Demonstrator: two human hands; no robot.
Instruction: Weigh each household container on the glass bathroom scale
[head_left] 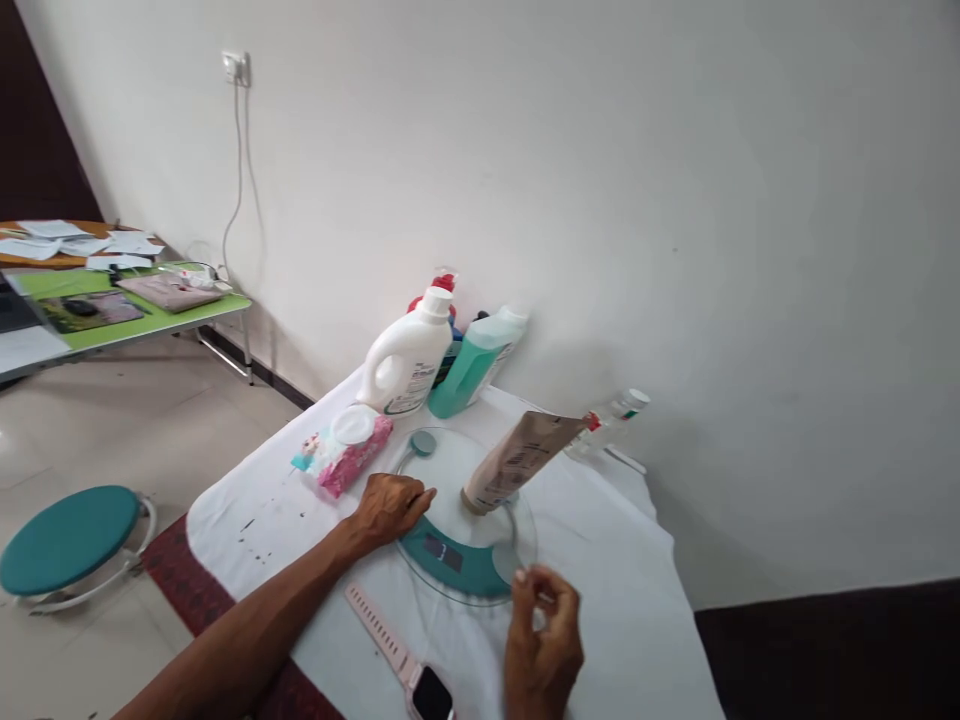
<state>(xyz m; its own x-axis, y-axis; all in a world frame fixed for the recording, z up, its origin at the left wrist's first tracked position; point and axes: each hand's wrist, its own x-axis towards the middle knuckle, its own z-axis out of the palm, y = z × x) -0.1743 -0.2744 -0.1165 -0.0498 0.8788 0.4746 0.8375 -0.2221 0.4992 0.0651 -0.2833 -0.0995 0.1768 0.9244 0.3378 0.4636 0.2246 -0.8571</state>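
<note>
One pale pink smartwatch (394, 652), lying at the near edge of the white-clothed desk (600, 590), strap stretched out to the left. One right hand (544, 630), near right, fingers curled and thumb tip close to forefinger, just beside the scale's rim; whether anything is pinched there cannot be told. One round glass scale (480, 572), mid-desk, with a teal band along its near side and a small dark display (442, 552); pale marks show on the display, reading illegible. One left hand (391, 508), loosely curled at the scale's left edge; contact with the glass uncertain, nothing visible in its grasp. The two hands are well apart. One beige squeeze tube (519, 462), standing cap-down on the right part of the scale, clear of both hands. State, as judged: placing of the tube on the scale is done; its removal is not. One packet of wipes (349, 455), pink and white, lid shut, left of the scale. Farther, toward the wall: one white handled jug (411, 355); one bottle of green liquid (474, 368), right of the jug; one clear bottle (609, 418), far right.
</note>
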